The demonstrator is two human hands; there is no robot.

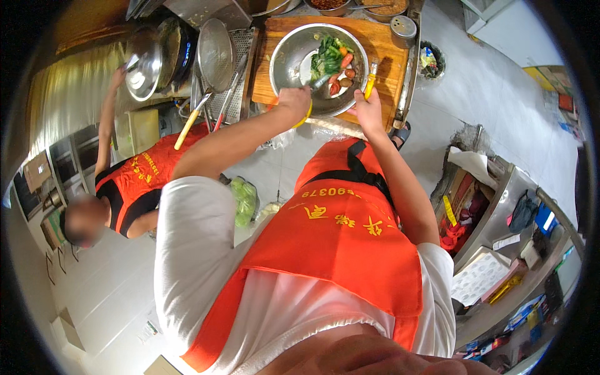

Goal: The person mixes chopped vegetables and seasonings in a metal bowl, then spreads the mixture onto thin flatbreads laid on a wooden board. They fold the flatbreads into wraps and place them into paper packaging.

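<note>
A person in an orange apron (337, 244) stood over a wooden cutting board (384, 44) on the table, the left hand (295, 100) closed on the near rim of a steel mixing bowl (290, 62) holding greens, carrot and other cut vegetables (334, 62). The right hand (369, 106) was wrapped around a yellow-handled tool (370, 81) at the bowl's right edge. The thin bowl looked light, rigid and slippery, best gripped by its rolled rim, while a co-worker (125, 181) handled a pot lid (144, 69) toward the table's left end.
</note>
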